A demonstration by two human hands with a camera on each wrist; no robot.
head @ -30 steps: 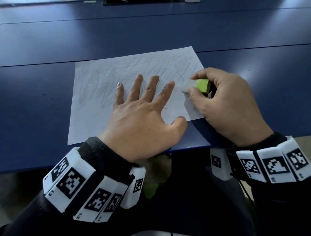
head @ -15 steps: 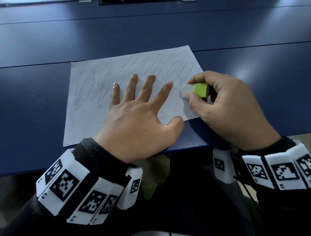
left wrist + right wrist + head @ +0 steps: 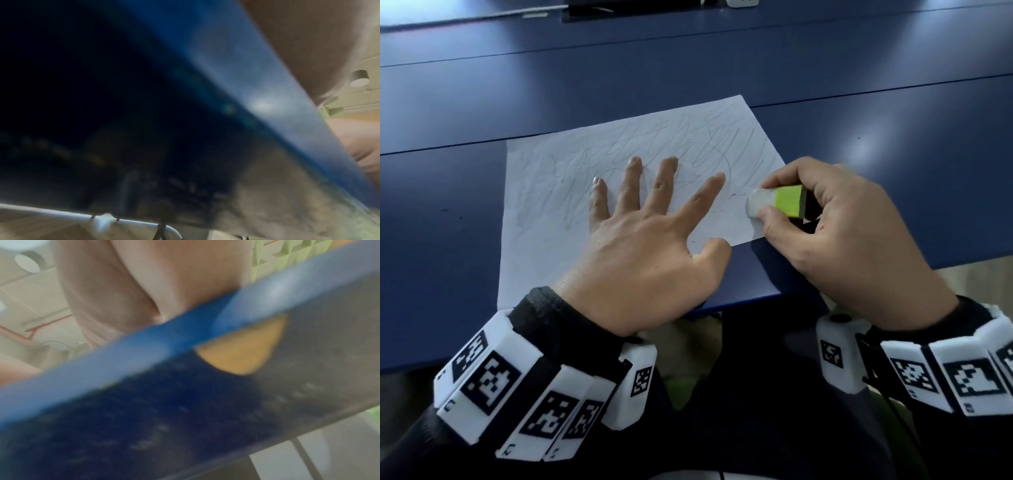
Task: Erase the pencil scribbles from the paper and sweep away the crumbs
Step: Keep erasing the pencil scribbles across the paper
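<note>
**Eraser working at the paper's right edge**

The paper (image 3: 571, 192) is lying flat on the blue table (image 3: 893, 130), close to the near edge and turned slightly so its far right corner is pointing away from me. Grey pencil scribbles (image 3: 688, 144) are covering most of the sheet, densest across the far half. A few tiny dark crumbs (image 3: 732, 196) are sitting on the sheet between my two hands.

I am pinching the eraser (image 3: 774, 204) in my right hand (image 3: 859, 240), thumb on its near side and forefinger curling over its far side. The eraser is white at the tip, with a lime-green sleeve behind that. Its white tip is meeting the paper just inside the right edge.

My left hand (image 3: 640, 253) is lying flat on the sheet, fingers straight and spread, palm down, gripping nothing. Its thumb is reaching toward the paper's near right corner. Its forefinger is pointing toward the eraser, near it but apart.

Both wrists are wearing white bands printed with black square markers (image 3: 489, 380) over dark sleeves.

The two wrist views are blurring badly; each is showing only the table's blue edge (image 3: 236, 91) from below and a patch of skin.
</note>
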